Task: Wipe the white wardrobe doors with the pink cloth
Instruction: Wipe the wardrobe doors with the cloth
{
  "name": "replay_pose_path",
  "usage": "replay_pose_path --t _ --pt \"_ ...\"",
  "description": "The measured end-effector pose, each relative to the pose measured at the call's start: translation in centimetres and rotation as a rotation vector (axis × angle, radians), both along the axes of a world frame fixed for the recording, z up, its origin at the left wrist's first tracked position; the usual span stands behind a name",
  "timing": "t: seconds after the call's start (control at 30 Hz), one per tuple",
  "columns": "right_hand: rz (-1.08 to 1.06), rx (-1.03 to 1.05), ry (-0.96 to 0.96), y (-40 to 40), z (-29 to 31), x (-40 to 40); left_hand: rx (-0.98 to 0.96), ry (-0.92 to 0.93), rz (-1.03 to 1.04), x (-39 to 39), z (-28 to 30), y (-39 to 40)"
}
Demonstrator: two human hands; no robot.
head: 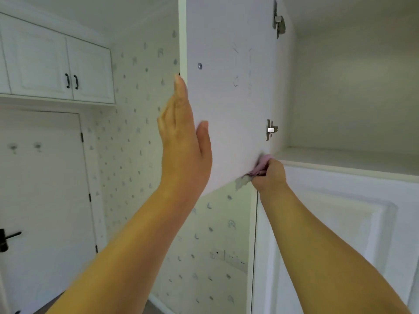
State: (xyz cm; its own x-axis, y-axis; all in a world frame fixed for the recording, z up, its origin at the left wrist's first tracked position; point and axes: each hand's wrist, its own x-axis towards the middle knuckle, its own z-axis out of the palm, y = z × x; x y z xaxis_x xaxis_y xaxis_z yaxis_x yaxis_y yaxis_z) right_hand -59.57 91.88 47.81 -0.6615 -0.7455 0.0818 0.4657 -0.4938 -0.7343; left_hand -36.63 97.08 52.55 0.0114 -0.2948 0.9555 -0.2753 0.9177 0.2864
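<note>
The upper wardrobe door (231, 98) stands swung open, its plain inner face turned toward the person and its long axis running up and down, with two metal hinges (271, 129) along its right edge where it meets the open cupboard (351, 109).

The right hand (269, 175) is clenched around the pink cloth (260, 165) and holds it bunched against the door's lower right corner, just under the lower hinge and just beside the cupboard's shelf edge. Only a little of the cloth shows past the fingers.

The left hand (183, 137) grips the door's free left edge: its fingers run straight up the far side of the panel and its thumb lies on the near face, so the panel sits pinched between them and is steadied against the wiping pressure.

From the cloth, almost all of the inner face lies upward and to the left, including faint grey scuff marks (235, 82) high on the panel, well apart from the cloth. The wipe therefore probably has to travel up the door's length, and the right hand, already on the face, is the one placed to do it, while the left hand keeps the door from swinging. Below, a closed lower door (340, 234) waits its turn.
</note>
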Motion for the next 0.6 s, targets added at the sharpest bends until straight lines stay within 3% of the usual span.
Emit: replay_pose_path --t 0.17,0.43,0.6 --pt "0.156 -0.239 -0.177 0.4 -2.5 4.4 -0.024 -0.006 0.025 -0.1 0.1 -0.3" --pt "-0.056 -0.096 -0.215 -0.2 0.5 0.4 -0.036 -0.03 0.033 0.1 0.0 -0.5" --pt "0.066 -0.183 -0.177 0.8 -0.5 4.3 -0.015 -0.037 0.063 0.2 0.1 -0.6"
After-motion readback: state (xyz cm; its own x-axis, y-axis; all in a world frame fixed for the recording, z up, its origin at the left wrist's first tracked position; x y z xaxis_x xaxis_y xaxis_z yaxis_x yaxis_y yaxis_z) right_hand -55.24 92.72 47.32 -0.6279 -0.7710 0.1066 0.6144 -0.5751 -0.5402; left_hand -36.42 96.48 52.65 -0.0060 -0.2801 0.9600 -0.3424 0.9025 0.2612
